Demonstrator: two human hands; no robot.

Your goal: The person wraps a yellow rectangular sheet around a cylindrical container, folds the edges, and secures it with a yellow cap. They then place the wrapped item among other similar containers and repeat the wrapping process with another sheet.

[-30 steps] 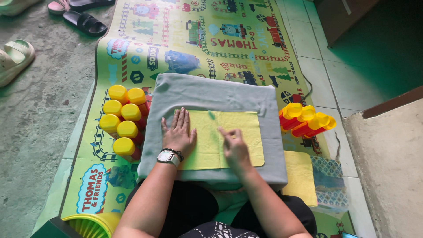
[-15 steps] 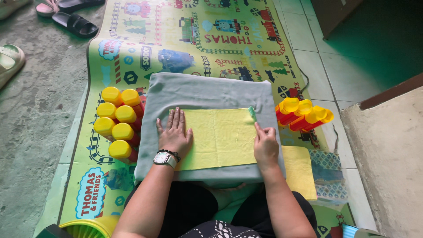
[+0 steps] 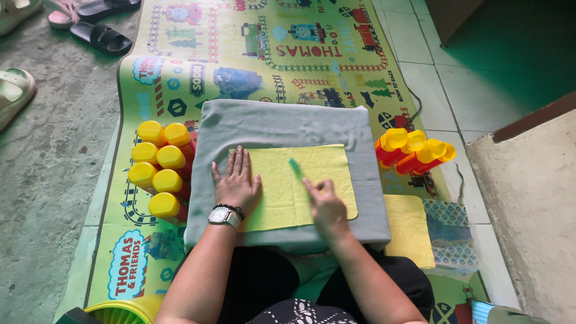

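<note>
A left hand (image 3: pixel 237 186) is lying flat, fingers together, pinning a yellow cloth (image 3: pixel 282 192); the right hand (image 3: pixel 327 207) is pinching a green stick (image 3: pixel 296 168), stroking toward twelve o'clock.

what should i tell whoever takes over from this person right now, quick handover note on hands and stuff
Left hand: flat, palm down, pressing the left part of the yellow cloth.
Right hand: grip closed on a small green tool, its tip on the cloth near the middle.
The yellow cloth lies spread flat on a grey padded board over the person's lap.
Yellow-capped bottles stand left of the board; more lie to its right. A second yellow cloth lies at the right.
Done: cloth laid out and held.
Left: no marks from the tool can be made out on the cloth.
</note>
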